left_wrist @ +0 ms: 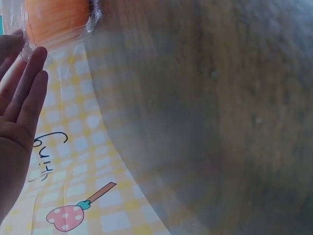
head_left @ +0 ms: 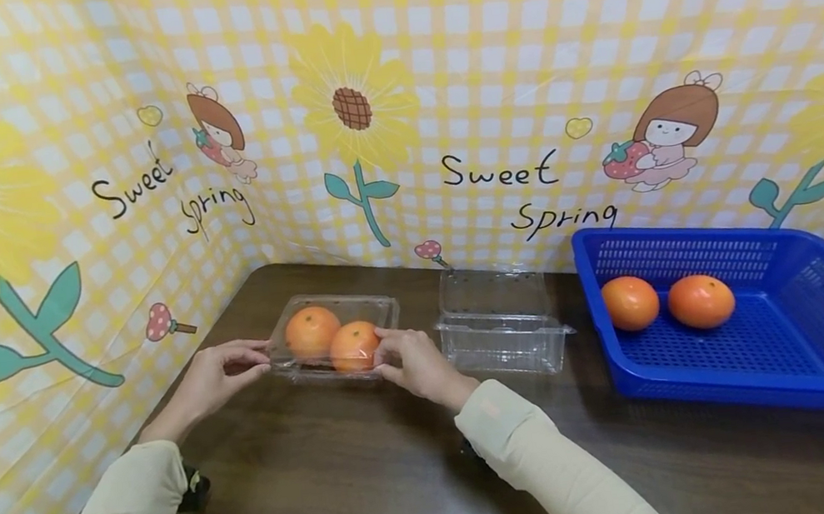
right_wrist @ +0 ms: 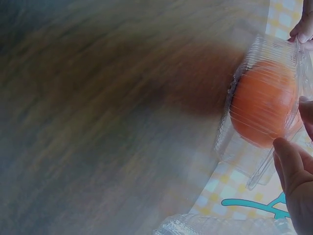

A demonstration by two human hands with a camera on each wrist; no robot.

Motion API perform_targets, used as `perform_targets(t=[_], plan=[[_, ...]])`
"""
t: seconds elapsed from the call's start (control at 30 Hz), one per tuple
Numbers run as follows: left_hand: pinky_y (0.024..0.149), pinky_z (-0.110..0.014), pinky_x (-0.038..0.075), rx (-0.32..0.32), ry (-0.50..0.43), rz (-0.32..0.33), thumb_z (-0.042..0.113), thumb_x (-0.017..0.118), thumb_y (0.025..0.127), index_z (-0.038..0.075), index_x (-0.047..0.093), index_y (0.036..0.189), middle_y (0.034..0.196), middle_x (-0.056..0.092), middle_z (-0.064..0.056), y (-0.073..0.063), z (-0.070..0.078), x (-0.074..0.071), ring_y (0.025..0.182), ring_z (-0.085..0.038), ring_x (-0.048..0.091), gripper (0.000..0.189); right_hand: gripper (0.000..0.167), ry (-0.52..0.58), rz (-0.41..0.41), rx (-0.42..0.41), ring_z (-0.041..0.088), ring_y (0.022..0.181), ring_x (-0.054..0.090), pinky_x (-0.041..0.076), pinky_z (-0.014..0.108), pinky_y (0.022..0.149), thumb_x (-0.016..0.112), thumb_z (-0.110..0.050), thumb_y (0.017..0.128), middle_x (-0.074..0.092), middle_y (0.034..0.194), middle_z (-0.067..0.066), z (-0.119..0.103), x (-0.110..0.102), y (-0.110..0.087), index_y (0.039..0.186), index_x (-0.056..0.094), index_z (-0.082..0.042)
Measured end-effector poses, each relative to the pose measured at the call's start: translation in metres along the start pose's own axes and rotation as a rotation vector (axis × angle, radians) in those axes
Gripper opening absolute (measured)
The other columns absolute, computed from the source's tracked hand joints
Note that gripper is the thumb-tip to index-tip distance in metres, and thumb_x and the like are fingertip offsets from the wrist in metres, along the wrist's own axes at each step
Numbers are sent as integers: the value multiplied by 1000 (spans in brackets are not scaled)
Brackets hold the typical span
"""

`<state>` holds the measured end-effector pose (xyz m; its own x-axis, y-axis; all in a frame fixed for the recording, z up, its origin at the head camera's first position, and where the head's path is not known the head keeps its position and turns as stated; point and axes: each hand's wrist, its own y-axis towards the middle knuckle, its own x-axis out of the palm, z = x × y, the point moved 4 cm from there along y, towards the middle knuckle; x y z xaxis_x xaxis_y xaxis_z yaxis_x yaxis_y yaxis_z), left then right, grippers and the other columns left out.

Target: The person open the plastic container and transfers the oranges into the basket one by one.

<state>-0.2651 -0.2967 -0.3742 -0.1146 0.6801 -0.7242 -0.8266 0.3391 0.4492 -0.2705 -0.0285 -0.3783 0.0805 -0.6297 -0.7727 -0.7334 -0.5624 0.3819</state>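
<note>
Two oranges [head_left: 312, 332] lie side by side inside a clear plastic clamshell box [head_left: 358, 299], its lid down over them. My left hand [head_left: 207, 383] pinches the box's left rim between thumb and fingers. At the right end, my right hand [head_left: 423, 366] grips the rim near the front corner. The right wrist view has one orange [right_wrist: 261, 105] behind the ribbed clear wall, with thumb and forefinger right at the flange. Only a corner of the box [left_wrist: 93, 27] shows in the left wrist view, beside the left fingers [left_wrist: 32, 93].
Another clear clamshell box [head_left: 500, 344] stands on the brown table [head_left: 314, 477], right of my right hand, its lid raised. Farther right is a blue plastic basket [head_left: 742, 386] with two oranges [head_left: 701, 301] in its left part. A yellow checked cloth [head_left: 391, 58] hangs behind and at the left.
</note>
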Motion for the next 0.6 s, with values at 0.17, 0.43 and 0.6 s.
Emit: perform_targets(t=[0.17, 0.43, 0.6], plan=[[69, -19, 50, -36, 5, 3, 2, 67, 76, 5, 67, 80, 111, 54, -23, -2, -1, 1, 88, -17, 60, 4, 9, -3, -4, -1, 21, 112, 49, 38, 41, 92, 68, -10, 77, 53, 121, 12, 0, 1, 0, 72, 61, -11], [69, -11, 46, -107, -98, -42, 4, 63, 80, 1, 65, 81, 103, 59, -24, -3, -6, 4, 86, -7, 60, 4, 9, -1, 7, -6, 22, 110, 51, 40, 39, 89, 68, -11, 77, 54, 121, 12, -1, 1, -1, 71, 61, -11], [69, -13, 47, -95, -50, -48, 6, 62, 81, 2, 65, 80, 102, 61, -22, -1, -5, 5, 86, -20, 61, 5, 9, -5, 11, -9, 24, 108, 52, 42, 37, 85, 68, -12, 78, 53, 121, 12, -1, 0, -2, 71, 62, -12]])
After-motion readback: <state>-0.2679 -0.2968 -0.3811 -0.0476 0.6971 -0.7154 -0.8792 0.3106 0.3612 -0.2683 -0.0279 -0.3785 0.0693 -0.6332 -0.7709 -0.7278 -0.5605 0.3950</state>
